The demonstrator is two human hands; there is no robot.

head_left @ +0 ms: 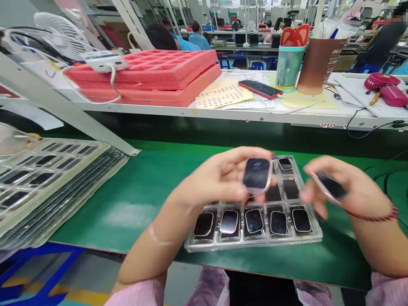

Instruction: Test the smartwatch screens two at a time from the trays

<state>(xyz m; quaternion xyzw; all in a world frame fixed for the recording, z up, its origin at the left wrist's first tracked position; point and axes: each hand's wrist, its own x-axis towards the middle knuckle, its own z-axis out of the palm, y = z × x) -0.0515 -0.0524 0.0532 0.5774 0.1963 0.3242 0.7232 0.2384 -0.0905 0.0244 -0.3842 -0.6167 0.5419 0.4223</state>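
Observation:
Over the middle of a clear plastic tray (255, 245), my left hand (223, 178) grips a square smartwatch case (256, 175) by its edges, its dark screen toward me. Off the tray's right side, my right hand (353, 187) holds a second smartwatch case (331, 186), tilted and a little blurred. Neither case shows a strap. Several more watch cases, such as the one in the front right compartment (301, 220), lie in the tray's compartments. My left hand and its case hide part of the back rows.
At left stands a stack of similar trays (57, 178) with dark pieces. A shelf (223, 111) crosses behind the green table (127, 204), bearing red foam trays (153, 76), a phone (259, 89), a teal cup (289, 68) and a brown cup (318, 66). Black cables (387, 178) lie at right.

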